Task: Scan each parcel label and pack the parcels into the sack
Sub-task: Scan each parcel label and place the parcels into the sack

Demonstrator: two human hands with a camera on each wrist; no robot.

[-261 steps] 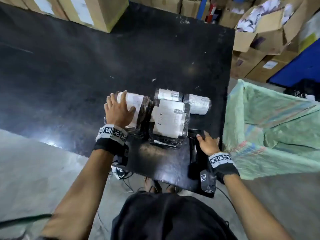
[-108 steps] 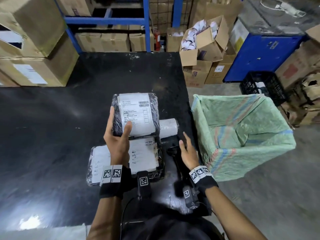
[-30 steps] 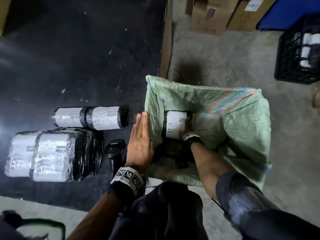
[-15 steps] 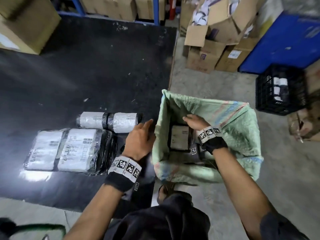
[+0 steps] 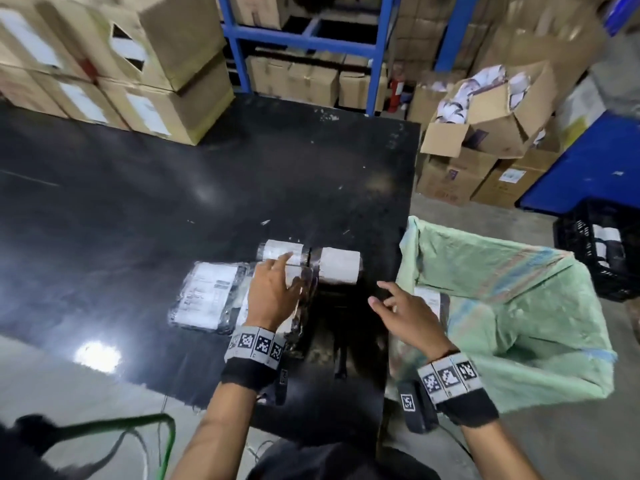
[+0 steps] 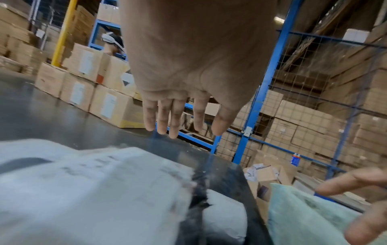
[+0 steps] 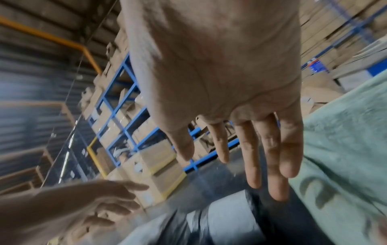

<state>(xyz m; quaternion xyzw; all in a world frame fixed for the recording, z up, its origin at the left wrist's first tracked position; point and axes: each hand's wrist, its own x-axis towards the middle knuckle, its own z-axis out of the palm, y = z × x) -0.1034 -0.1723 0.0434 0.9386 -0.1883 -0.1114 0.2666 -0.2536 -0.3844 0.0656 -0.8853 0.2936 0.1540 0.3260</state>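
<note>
Near the front right of the black table (image 5: 173,202) lie two flat wrapped parcels with white labels, one (image 5: 207,292) to the left and one (image 5: 303,306) partly under my left hand. Behind them lie two rolled parcels (image 5: 280,251) (image 5: 339,266) end to end. My left hand (image 5: 289,271) hovers over these with straight fingers and holds nothing. My right hand (image 5: 391,299) is spread and empty above the gap between the table and the green sack (image 5: 512,306). One labelled parcel (image 5: 429,299) lies inside the sack. In the left wrist view a blurred label (image 6: 94,190) lies below the fingers (image 6: 173,119).
A dark object (image 5: 341,351), hard to make out, lies on the table between the parcels and the sack. Cardboard boxes (image 5: 138,74) line the table's far left. Blue racking (image 5: 304,36), open boxes (image 5: 485,126) and a black crate (image 5: 602,251) stand beyond the sack.
My right hand has come out of the sack, leaving the parcel inside. My left hand has left the sack's rim and moved left over the parcels on the table.
</note>
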